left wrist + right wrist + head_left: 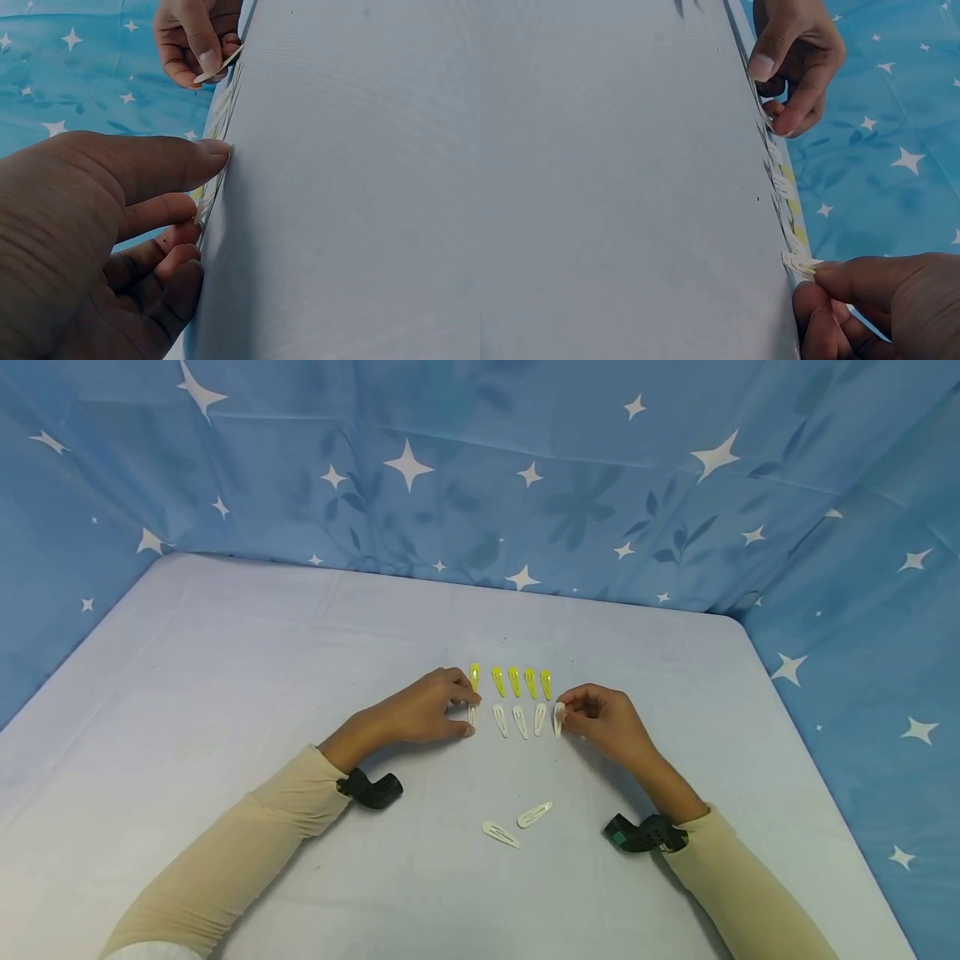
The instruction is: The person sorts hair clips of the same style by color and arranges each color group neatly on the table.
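Note:
My left hand [435,706] has its thumb and index finger at the two ends of a white snap hair clip [472,714], which lies at the left end of a row. At the row's right end, my right hand [600,718] pinches another white snap hair clip [801,264] between thumb and fingers, tilted up from the table in the right wrist view. Between the hands lie three more white clips [520,722], set side by side. Above them runs a row of several yellow snap hair clips [513,682], the leftmost one close to my left fingertips.
Two loose white clips, one slanting left [500,835] and one slanting right [535,815], lie nearer me on the white-covered table [420,885]. A blue curtain with white stars [480,477] hangs behind it. Each wrist wears a black camera [375,789].

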Available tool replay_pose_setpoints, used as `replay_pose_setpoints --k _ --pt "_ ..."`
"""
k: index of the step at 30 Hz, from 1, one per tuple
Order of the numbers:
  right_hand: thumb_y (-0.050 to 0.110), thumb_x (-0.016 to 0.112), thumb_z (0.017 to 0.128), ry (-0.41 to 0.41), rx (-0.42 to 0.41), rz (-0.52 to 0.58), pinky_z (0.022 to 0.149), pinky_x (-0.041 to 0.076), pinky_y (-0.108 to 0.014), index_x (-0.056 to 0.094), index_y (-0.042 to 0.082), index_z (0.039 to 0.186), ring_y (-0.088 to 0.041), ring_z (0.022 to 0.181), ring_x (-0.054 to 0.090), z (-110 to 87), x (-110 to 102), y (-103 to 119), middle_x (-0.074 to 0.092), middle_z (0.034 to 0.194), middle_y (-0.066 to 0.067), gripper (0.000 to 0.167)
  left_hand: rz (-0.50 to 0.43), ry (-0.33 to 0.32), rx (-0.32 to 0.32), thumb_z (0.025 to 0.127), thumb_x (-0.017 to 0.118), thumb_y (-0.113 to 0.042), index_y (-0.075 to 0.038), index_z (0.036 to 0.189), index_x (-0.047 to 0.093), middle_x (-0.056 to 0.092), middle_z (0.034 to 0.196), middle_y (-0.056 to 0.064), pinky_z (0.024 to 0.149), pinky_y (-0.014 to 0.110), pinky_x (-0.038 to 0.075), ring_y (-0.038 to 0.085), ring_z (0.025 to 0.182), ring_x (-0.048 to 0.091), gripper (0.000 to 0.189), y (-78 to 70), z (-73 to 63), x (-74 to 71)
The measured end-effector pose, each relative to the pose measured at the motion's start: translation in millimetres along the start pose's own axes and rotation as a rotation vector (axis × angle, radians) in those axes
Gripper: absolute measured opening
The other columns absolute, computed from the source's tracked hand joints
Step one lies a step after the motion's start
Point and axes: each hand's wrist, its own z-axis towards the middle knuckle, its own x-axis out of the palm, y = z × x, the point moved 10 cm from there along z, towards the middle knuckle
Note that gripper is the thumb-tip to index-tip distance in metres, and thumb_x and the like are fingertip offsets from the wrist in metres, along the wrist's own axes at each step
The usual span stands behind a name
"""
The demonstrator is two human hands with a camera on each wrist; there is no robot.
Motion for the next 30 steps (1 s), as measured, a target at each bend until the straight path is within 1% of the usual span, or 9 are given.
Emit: replay_pose_setpoints --k 6,8,17,30 --pt "0.001 0.07 0.086 -0.027 0.017 -0.108 0.061 0.048 -0.023 0.069 0.0 0.101 -0.02 0.073 0.061 1.0 -4.5 -1.1 0.064 0.085 -0.009 0.015 -0.004 -0.001 0.028 0.085 0.076 -0.018 -0.003 0.123 0.067 0.055 0.115 0.006 0.087 0.031 0.043 0.017 0.1 0.05 0.043 -2.7 2.0 -0.6" --pt "0.001 0.07 0.086 -0.031 0.021 -0.127 0.061 0.048 -0.023 0.069 0.001 0.101 -0.021 0.074 0.06 0.7 -5.2 -1.2 0.064 0.085 -0.008 0.015 -0.007 -0.001 0.034 0.085 0.076 -0.018 -0.003 0.123 0.067 0.055 0.115 0.006 0.087 0.031 0.043 0.017 0.1 0.05 0.043 -3.3 2.3 -0.4" --pt "0.002 0.07 0.085 -0.02 0.047 -0.154 0.061 0.047 -0.024 0.069 0.001 0.101 -0.02 0.073 0.058 -1.7 -0.9 -5.4 0.064 0.084 -0.006 0.016 -0.007 0.006 0.029 0.084 0.076 -0.018 -0.003 0.123 0.067 0.055 0.114 0.006 0.085 0.031 0.043 0.017 0.099 0.05 0.043 -2.6 0.3 1.4" --pt "0.001 0.071 0.085 -0.027 0.05 -0.161 0.061 0.046 -0.024 0.068 0.001 0.103 -0.02 0.073 0.058 0.1 0.1 -2.7 0.063 0.084 -0.007 0.018 -0.002 -0.006 0.033 0.083 0.077 -0.018 -0.002 0.123 0.067 0.055 0.114 0.007 0.086 0.031 0.043 0.017 0.099 0.05 0.043 -3.5 -0.6 -1.5"
